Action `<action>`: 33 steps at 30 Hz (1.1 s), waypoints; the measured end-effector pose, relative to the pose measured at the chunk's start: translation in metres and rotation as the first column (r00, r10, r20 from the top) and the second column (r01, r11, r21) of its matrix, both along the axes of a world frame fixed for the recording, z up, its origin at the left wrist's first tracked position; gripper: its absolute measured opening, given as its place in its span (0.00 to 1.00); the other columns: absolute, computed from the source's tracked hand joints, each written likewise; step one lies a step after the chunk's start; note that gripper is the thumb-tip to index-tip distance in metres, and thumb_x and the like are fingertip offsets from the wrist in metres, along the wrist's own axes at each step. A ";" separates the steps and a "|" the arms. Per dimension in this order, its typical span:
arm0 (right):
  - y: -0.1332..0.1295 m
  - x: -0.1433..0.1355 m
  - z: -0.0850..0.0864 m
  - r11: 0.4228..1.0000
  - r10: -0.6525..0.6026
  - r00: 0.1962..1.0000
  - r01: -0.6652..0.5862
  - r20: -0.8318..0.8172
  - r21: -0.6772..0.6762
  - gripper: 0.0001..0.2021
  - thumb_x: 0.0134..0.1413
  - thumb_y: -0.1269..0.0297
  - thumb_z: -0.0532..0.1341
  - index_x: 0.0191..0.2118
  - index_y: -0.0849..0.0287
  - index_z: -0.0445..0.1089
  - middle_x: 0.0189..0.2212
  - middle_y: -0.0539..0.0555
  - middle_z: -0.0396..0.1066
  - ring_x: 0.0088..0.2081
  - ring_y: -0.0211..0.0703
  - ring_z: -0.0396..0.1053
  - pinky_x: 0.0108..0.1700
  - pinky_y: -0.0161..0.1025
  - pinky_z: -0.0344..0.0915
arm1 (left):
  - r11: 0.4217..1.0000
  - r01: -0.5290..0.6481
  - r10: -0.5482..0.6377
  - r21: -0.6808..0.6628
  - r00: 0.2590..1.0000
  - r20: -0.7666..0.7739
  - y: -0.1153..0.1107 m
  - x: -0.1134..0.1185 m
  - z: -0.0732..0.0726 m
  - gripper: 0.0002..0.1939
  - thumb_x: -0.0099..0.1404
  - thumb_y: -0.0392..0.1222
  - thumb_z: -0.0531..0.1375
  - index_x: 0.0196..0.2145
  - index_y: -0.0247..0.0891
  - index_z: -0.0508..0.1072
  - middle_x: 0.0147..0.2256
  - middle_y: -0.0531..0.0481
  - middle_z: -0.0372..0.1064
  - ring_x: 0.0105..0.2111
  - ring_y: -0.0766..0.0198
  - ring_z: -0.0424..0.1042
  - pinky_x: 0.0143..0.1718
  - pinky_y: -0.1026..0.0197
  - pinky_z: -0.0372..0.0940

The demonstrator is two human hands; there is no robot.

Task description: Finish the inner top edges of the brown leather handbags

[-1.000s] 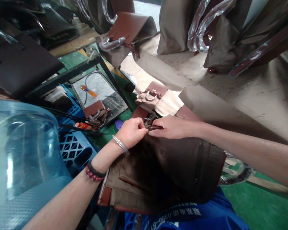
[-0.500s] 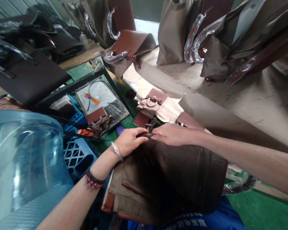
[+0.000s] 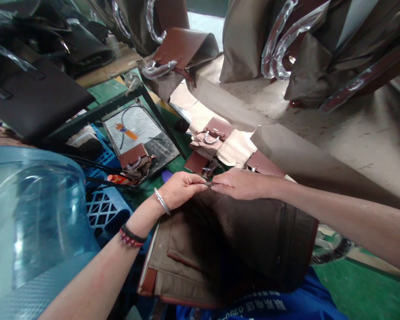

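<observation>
Over my remote feed, the left hand (image 3: 183, 190) and right hand (image 3: 242, 184) each had thumb and fingers pinching the far edge of the brown bag (image 3: 256, 229). I saw it resting on blue cloth (image 3: 306, 300), a blue crate (image 3: 102, 208) to the bag's left, a wrapped handle (image 3: 335, 251) at its right.

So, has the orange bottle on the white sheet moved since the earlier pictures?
No. Judged against the black frame, the orange bottle lies in the same place on the white sheet; only the camera view shifted.
</observation>
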State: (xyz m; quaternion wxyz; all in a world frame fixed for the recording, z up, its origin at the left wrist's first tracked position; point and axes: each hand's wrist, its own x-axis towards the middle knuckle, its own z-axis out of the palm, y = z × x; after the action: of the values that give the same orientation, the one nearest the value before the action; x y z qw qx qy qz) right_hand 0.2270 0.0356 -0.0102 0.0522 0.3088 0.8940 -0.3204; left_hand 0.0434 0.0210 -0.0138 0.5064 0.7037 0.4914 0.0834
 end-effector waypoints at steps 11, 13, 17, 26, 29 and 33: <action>0.008 0.031 -0.007 0.933 -0.264 0.961 0.233 -0.082 -0.275 0.23 0.59 0.56 0.37 0.35 0.62 0.64 0.34 0.53 0.67 0.36 0.39 0.62 0.38 0.34 0.57 | 0.988 -0.024 0.055 0.151 0.978 -0.202 0.004 0.015 -0.005 0.12 0.55 0.44 0.52 0.29 0.38 0.73 0.26 0.52 0.70 0.28 0.63 0.66 0.29 0.65 0.58; 0.008 0.036 -0.007 0.905 -0.320 0.947 0.292 -0.043 -0.308 0.23 0.59 0.54 0.37 0.34 0.63 0.64 0.33 0.53 0.67 0.35 0.40 0.62 0.39 0.35 0.57 | 0.987 -0.023 0.056 0.158 0.977 -0.208 0.004 0.016 -0.003 0.12 0.55 0.44 0.52 0.29 0.39 0.73 0.27 0.51 0.71 0.29 0.63 0.67 0.31 0.64 0.58; 0.006 0.039 -0.003 0.887 -0.342 0.940 0.323 0.001 -0.330 0.24 0.58 0.54 0.38 0.30 0.63 0.63 0.28 0.53 0.65 0.31 0.39 0.60 0.35 0.36 0.57 | 0.988 -0.027 0.062 0.151 0.970 -0.234 0.003 0.020 0.000 0.12 0.55 0.44 0.51 0.28 0.38 0.73 0.26 0.51 0.71 0.29 0.62 0.67 0.31 0.64 0.58; 0.003 0.045 0.003 0.874 -0.323 0.945 0.320 0.055 -0.366 0.30 0.51 0.41 0.39 0.26 0.64 0.63 0.23 0.53 0.62 0.25 0.37 0.57 0.26 0.34 0.55 | 0.986 -0.017 0.058 0.168 0.969 -0.240 0.003 0.021 -0.003 0.12 0.55 0.42 0.51 0.26 0.38 0.73 0.24 0.51 0.70 0.27 0.63 0.66 0.28 0.64 0.56; 0.005 0.046 0.004 0.877 -0.282 0.959 0.274 0.039 -0.395 0.32 0.50 0.39 0.39 0.27 0.64 0.64 0.25 0.54 0.64 0.27 0.38 0.59 0.28 0.34 0.56 | 0.986 -0.008 0.049 0.168 0.969 -0.243 0.004 0.022 -0.002 0.11 0.54 0.42 0.51 0.24 0.37 0.72 0.23 0.51 0.69 0.27 0.63 0.65 0.27 0.64 0.56; 0.009 0.056 0.011 0.824 -0.365 0.931 0.334 0.023 -0.457 0.34 0.51 0.39 0.37 0.33 0.64 0.68 0.31 0.55 0.68 0.32 0.41 0.62 0.33 0.35 0.59 | 0.990 -0.012 0.045 0.144 0.972 -0.231 0.006 0.023 -0.004 0.11 0.54 0.42 0.51 0.24 0.36 0.71 0.23 0.50 0.69 0.26 0.63 0.65 0.27 0.64 0.55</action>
State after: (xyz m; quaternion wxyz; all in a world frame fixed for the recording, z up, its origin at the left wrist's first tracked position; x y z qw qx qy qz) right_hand 0.2831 0.0443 0.0005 0.0339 0.4358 0.7238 -0.5339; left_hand 0.0661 0.0275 -0.0173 0.3927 0.7355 0.5505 0.0419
